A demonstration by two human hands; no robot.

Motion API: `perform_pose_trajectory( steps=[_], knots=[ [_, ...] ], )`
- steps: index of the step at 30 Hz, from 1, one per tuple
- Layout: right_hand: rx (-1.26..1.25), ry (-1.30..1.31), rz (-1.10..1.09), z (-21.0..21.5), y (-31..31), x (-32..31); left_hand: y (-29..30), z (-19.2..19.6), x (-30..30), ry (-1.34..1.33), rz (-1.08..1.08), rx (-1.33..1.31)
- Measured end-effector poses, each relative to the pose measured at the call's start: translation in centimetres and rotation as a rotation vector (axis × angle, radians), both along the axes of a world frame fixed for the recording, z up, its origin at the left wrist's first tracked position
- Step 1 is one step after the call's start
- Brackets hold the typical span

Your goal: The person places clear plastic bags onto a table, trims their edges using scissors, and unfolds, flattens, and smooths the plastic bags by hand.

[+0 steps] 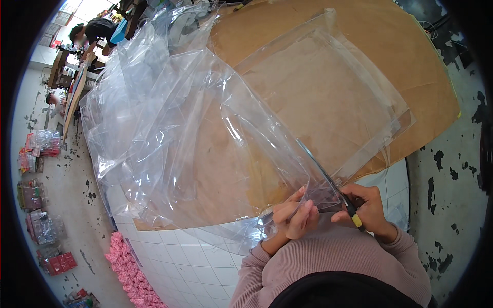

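Observation:
My left hand (297, 218) is closed, its bent fingers pinching the edge of a clear plastic sheet (215, 123) close to my body. My right hand (365, 205) grips a long, slim metal tool (321, 169) by its black and yellow handle. Its shaft points up and to the left, over the plastic. I cannot tell whether it has one blade or two. A flat, clear plastic pouch (328, 97) with seamed edges lies just beyond the tool's tip.
Brown paper (431, 87) covers much of the table, whose white tiled top (205, 262) shows at the near side. Crumpled clear plastic (133, 92) is heaped at the left. Pink bumpy material (126, 267) and packaged goods (43, 226) lie further left. Another person (97, 32) is at the far left.

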State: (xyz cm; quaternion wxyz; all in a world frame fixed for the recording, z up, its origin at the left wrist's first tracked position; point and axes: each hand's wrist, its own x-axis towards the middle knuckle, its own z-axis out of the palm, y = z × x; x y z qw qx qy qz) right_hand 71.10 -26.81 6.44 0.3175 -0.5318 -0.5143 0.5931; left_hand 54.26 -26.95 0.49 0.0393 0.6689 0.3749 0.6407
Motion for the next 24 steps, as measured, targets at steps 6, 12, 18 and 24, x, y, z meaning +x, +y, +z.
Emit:
perform_pose_trajectory(
  steps=[6,12,18,24],
  knots=[
    [-0.033,0.067,0.017,-0.4,-0.4,0.7,0.1,-0.1,0.1,-0.039,0.018,0.035],
    [-0.099,0.095,0.107,-0.2,-0.5,1.1,0.1,-0.1,-0.2,-0.012,-0.023,0.041],
    [-0.038,0.130,0.098,0.3,0.7,0.1,0.5,-0.1,0.2,-0.075,-0.013,0.083],
    [-0.053,0.079,0.180,1.6,2.4,-0.9,0.5,-0.3,0.3,-0.103,-0.028,0.099]
  ],
)
